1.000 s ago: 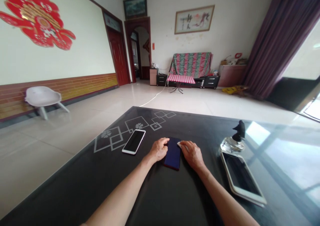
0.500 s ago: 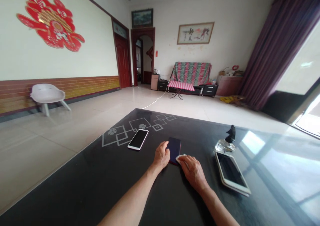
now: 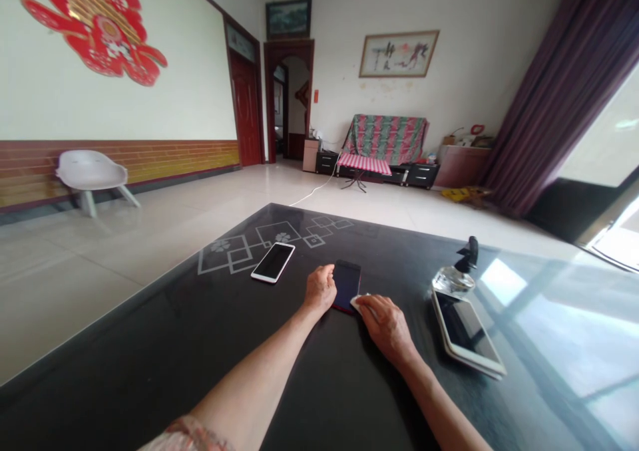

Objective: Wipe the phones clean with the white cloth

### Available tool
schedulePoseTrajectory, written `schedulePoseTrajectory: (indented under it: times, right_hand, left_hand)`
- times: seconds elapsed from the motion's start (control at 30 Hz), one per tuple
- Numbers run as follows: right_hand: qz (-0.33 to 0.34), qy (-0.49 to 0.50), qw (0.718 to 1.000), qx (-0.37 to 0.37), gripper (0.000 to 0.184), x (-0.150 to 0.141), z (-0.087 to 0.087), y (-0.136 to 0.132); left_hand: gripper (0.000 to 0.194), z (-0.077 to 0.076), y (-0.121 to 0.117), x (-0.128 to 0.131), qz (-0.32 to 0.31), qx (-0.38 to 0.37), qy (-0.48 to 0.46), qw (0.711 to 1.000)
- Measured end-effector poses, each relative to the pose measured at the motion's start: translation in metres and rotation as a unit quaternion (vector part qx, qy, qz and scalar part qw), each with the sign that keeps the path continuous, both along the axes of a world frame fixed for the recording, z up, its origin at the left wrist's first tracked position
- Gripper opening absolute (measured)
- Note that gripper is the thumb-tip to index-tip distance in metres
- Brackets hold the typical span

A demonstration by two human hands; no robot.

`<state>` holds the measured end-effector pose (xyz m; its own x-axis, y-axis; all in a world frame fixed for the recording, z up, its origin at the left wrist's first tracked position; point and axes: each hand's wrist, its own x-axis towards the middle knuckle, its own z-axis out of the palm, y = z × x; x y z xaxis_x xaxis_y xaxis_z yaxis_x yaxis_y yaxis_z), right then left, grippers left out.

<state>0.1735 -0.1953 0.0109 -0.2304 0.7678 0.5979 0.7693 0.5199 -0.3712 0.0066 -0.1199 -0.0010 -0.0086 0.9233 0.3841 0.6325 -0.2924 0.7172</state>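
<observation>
A dark phone with a reddish edge lies flat on the black table, between my two hands. My left hand is closed at its left edge, fingers curled against the side; the fingertips are partly hidden. My right hand pinches a small white cloth at the phone's lower right corner. Most of the cloth is covered by the fingers, so I cannot tell whether it is a wipe or a tissue.
A white-framed phone lies to the left on the black table. At the right, a clear spray bottle with a black nozzle stands behind a stack topped by a white tablet. A white chair stands on the floor.
The whole view has shifted, so the table and hands sit a little higher in it. My left fingers have curled in closer to the phone's edge. The cloth stays near the lower right corner.
</observation>
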Motion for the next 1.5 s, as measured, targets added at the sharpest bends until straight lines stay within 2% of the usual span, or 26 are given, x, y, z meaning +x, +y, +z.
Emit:
schedulePoseTrajectory:
  times: [0.13,0.23,0.33,0.43,0.57,0.7,0.83,0.97,1.03,1.2,1.37,1.5]
  right_hand:
    - [0.027,0.015,0.999,-0.016,0.019,0.0,0.008,-0.007]
    - [0.032,0.066,0.997,-0.037,0.019,0.002,0.009,-0.009]
    - [-0.05,0.1,0.993,0.025,0.019,0.005,0.003,-0.005]
    - [-0.132,0.062,0.987,0.073,0.02,0.007,-0.005,0.001]
    - [-0.152,0.062,0.983,0.086,0.024,0.008,-0.009,0.004]
    - [-0.139,0.087,0.982,0.098,0.024,0.008,-0.006,0.002]
    - [-0.128,0.081,0.982,0.11,0.023,0.007,-0.004,0.0]
    - [-0.098,0.089,0.987,0.095,0.023,0.003,-0.003,-0.004]
    - [-0.071,0.099,0.988,0.091,0.024,0.002,-0.001,-0.007]
    - [-0.033,0.082,0.987,0.133,0.027,-0.005,0.005,-0.012]
    - [0.004,0.128,0.987,0.097,0.034,-0.018,0.006,-0.016]
    - [0.029,0.167,0.984,0.052,0.04,-0.031,0.003,-0.018]
  left_hand:
    - [0.036,0.001,-0.002,-0.001,0.002,0.012,0.007,1.0]
    - [0.037,0.0,-0.002,0.0,0.0,0.021,0.016,1.0]
    - [0.038,-0.001,-0.005,0.003,-0.009,0.031,0.028,0.999]
    - [0.047,0.001,-0.011,0.007,-0.023,0.044,0.043,0.998]
    - [0.064,0.007,-0.026,0.014,-0.047,0.047,0.076,0.995]
    - [0.076,0.008,-0.037,0.022,-0.06,0.018,0.133,0.989]
    - [0.075,0.007,-0.04,0.028,-0.028,-0.018,0.16,0.987]
    - [0.073,0.013,-0.04,0.03,-0.016,-0.045,0.164,0.985]
    - [0.07,0.019,-0.04,0.03,-0.01,-0.061,0.146,0.987]
    - [0.07,0.037,-0.034,0.021,0.0,-0.112,0.089,0.99]
    - [0.067,0.051,-0.024,0.007,-0.012,-0.175,0.011,0.984]
    - [0.067,0.052,-0.02,0.0,-0.033,-0.215,-0.076,0.973]
